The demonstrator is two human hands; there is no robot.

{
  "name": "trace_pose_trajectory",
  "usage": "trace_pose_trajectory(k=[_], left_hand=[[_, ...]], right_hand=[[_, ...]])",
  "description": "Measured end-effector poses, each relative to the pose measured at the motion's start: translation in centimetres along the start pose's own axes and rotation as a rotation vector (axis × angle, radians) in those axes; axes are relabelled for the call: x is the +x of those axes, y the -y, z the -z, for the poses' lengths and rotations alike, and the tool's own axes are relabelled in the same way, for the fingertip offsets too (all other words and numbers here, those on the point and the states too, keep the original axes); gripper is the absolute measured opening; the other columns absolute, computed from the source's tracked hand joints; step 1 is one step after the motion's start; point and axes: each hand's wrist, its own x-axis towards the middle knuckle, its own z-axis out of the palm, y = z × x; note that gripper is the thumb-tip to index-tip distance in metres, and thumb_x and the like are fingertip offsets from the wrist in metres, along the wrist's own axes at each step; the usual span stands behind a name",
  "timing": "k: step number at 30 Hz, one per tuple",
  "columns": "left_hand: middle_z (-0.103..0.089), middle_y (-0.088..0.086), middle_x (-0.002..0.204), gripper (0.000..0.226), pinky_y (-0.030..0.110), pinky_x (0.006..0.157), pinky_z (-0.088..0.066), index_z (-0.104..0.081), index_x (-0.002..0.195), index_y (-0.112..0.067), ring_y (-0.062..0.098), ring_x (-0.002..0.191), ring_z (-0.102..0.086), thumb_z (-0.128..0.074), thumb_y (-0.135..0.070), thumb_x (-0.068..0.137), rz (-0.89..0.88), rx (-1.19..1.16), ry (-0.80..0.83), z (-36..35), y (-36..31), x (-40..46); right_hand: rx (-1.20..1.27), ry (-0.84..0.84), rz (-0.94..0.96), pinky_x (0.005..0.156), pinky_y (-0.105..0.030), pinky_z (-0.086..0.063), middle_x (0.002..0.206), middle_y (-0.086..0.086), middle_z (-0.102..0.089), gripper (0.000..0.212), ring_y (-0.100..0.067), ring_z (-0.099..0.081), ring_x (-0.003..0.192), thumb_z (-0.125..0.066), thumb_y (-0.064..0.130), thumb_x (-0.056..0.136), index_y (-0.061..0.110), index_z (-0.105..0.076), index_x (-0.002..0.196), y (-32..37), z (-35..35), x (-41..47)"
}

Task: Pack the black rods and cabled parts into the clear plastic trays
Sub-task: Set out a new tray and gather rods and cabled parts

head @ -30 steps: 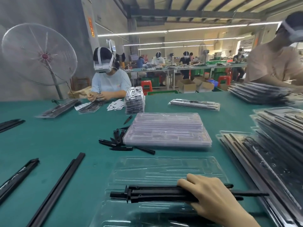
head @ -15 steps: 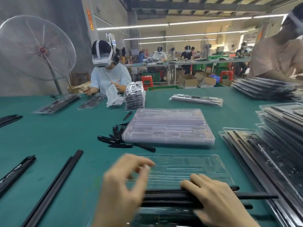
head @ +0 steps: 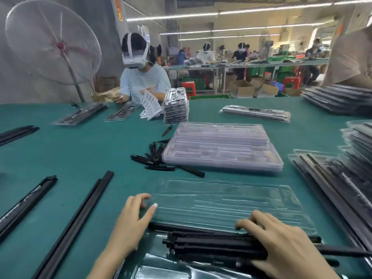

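Two hands on clear tray (head: 221, 206) — right hand (head: 285, 244) grips black rods (head: 211, 246) lying left-right; left hand (head: 130, 220) spread

Two bare hands and forearms entered the head camera's view from the bottom edge, no sleeves, gloves, rings or wristbands visible on them. The left hand (head: 131, 219) showed a pale, light-tipped thumbnail, while the right hand (head: 281, 248) wore nothing at all.
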Motion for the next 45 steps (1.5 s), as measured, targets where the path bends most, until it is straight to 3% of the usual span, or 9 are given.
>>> trace_pose_trajectory(k=[4,8,13,21,26,31,35,39,45], left_hand=[[-0.051,-0.005,0.077,0.022,0.015,0.060,-0.035,-0.045,0.112,-0.037,0.003,0.069,-0.050,-0.053,-0.043,0.093,0.041,0.016,0.009,0.2,0.1,0.0],[-0.044,-0.004,0.068,0.015,0.017,0.058,-0.035,-0.045,0.107,-0.030,0.006,0.061,-0.046,-0.054,-0.031,0.095,0.061,-0.116,-0.018,0.0,-0.2,-0.3],[-0.044,-0.004,0.065,0.013,0.028,0.062,-0.036,-0.043,0.099,-0.028,0.013,0.063,-0.046,-0.056,-0.027,0.094,0.085,-0.199,-0.133,-0.3,-1.1,-0.9],[-0.045,-0.006,0.063,0.013,0.034,0.081,-0.038,-0.044,0.100,-0.026,0.013,0.065,-0.050,-0.054,-0.033,0.095,0.071,-0.110,-0.073,0.1,-1.3,-1.3],[-0.048,-0.004,0.068,0.014,0.033,0.088,-0.037,-0.042,0.104,-0.027,0.006,0.069,-0.050,-0.050,-0.035,0.096,0.071,-0.052,-0.064,0.2,-1.3,-1.4],[-0.037,-0.010,0.100,0.023,0.032,0.093,-0.036,-0.044,0.114,-0.026,0.005,0.083,-0.047,-0.049,-0.039,0.095,0.049,0.054,-0.068,0.0,-1.1,-1.8],[-0.027,-0.013,0.109,0.026,0.027,0.093,-0.030,-0.054,0.112,-0.032,0.005,0.098,-0.038,-0.063,-0.035,0.089,-0.234,0.087,-0.205,0.7,-1.8,-1.9],[-0.054,-0.018,0.096,0.022,0.026,0.082,-0.039,-0.070,0.104,-0.037,0.000,0.092,-0.047,-0.054,-0.041,0.089,-0.685,0.115,0.070,1.0,-3.0,-2.1],[-0.054,-0.013,0.089,0.033,0.017,0.070,-0.041,-0.073,0.100,-0.038,0.004,0.077,-0.047,-0.041,-0.043,0.097,-0.759,0.095,0.159,0.9,-3.1,-2.2]], right_hand=[[0.097,0.020,-0.056,0.037,-0.011,-0.036,0.082,0.018,-0.056,0.055,0.003,-0.050,0.059,-0.042,0.085,0.062,0.046,-0.060,0.095,0.1,0.5,0.0],[0.066,-0.003,-0.036,0.038,-0.005,-0.034,0.091,0.023,-0.051,0.047,0.007,-0.038,0.053,-0.028,0.085,0.076,0.051,-0.051,0.099,-0.6,0.9,0.1],[0.049,-0.020,0.000,0.041,-0.004,-0.031,0.096,0.022,-0.049,0.039,0.012,-0.036,0.055,-0.032,0.081,0.079,0.052,-0.050,0.099,-0.5,0.9,0.8],[-0.032,-0.131,0.134,0.037,-0.014,-0.042,0.092,0.011,-0.058,0.040,0.000,-0.054,0.060,-0.039,0.069,0.082,0.042,-0.063,0.099,1.3,-1.5,2.4],[-0.088,-0.301,0.188,0.079,-0.031,-0.041,0.090,0.007,-0.067,0.052,-0.011,-0.064,0.070,-0.027,0.059,0.096,0.034,-0.073,0.095,1.6,-4.0,2.1],[-0.117,-0.338,0.185,0.076,-0.031,-0.035,0.082,0.008,-0.063,0.038,-0.013,-0.062,0.067,-0.046,0.057,0.084,0.032,-0.074,0.091,1.8,-4.3,2.6],[-0.127,-0.330,0.183,0.073,-0.031,-0.034,0.079,0.008,-0.060,0.034,-0.014,-0.059,0.068,-0.051,0.053,0.077,0.033,-0.072,0.095,2.0,-4.2,3.0],[-0.087,-0.247,0.137,0.072,-0.028,-0.032,0.078,0.012,-0.053,0.030,-0.011,-0.053,0.072,-0.053,0.061,0.077,0.032,-0.060,0.082,1.2,-3.5,2.4],[0.050,-0.126,0.000,0.057,-0.016,-0.044,0.073,0.020,-0.052,0.037,0.000,-0.051,0.067,-0.042,0.067,0.082,0.036,-0.059,0.074,-1.1,-1.1,0.7]])
